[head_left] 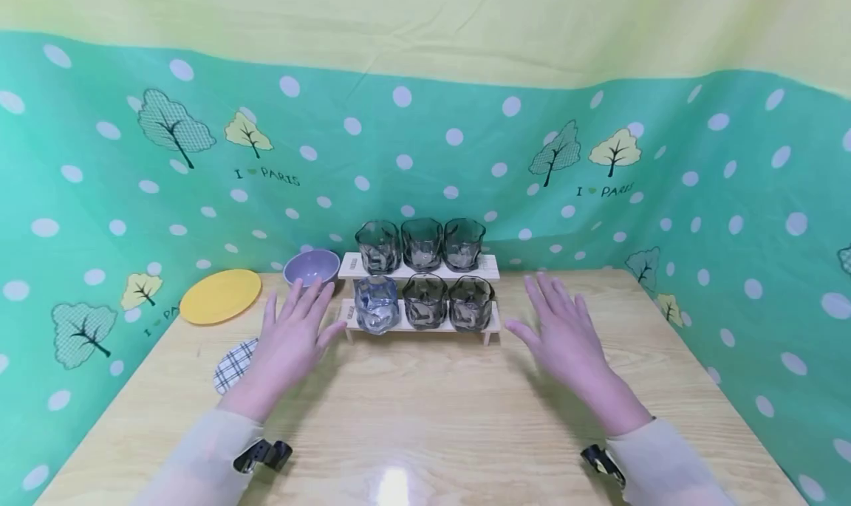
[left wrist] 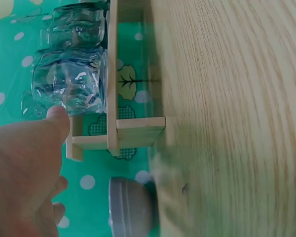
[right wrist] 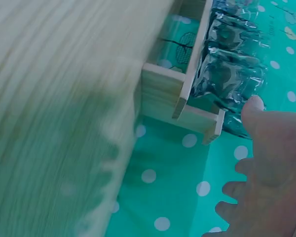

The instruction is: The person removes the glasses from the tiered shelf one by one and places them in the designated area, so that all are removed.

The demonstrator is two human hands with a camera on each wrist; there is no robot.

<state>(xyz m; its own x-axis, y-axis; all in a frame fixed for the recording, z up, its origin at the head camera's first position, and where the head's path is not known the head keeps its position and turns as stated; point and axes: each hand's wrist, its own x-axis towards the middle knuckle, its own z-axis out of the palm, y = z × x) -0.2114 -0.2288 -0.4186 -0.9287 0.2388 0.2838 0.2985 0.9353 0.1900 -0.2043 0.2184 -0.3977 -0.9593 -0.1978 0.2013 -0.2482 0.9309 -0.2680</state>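
Observation:
A two-tier wooden rack (head_left: 412, 324) stands at the back of the table with several wavy glasses on it. A clear bluish glass (head_left: 377, 305) sits at the left end of the lower tier; the others, such as this smoky grey glass (head_left: 472, 303), are darker. To the left of the rack my left hand (head_left: 290, 341) hovers with fingers spread, holding nothing. My right hand (head_left: 564, 334) is held the same way on the rack's right side. In each wrist view, the left thumb (left wrist: 58, 118) and right thumb (right wrist: 254, 109) appear near the end glasses; contact cannot be told.
Behind my left hand is a purple bowl (head_left: 311, 267). A yellow oval plate (head_left: 221, 297) lies at the table's back left, and a checked round mat (head_left: 234, 366) is partly covered by my left arm. Polka-dot cloth (head_left: 425, 151) hangs behind the wooden table (head_left: 432, 417).

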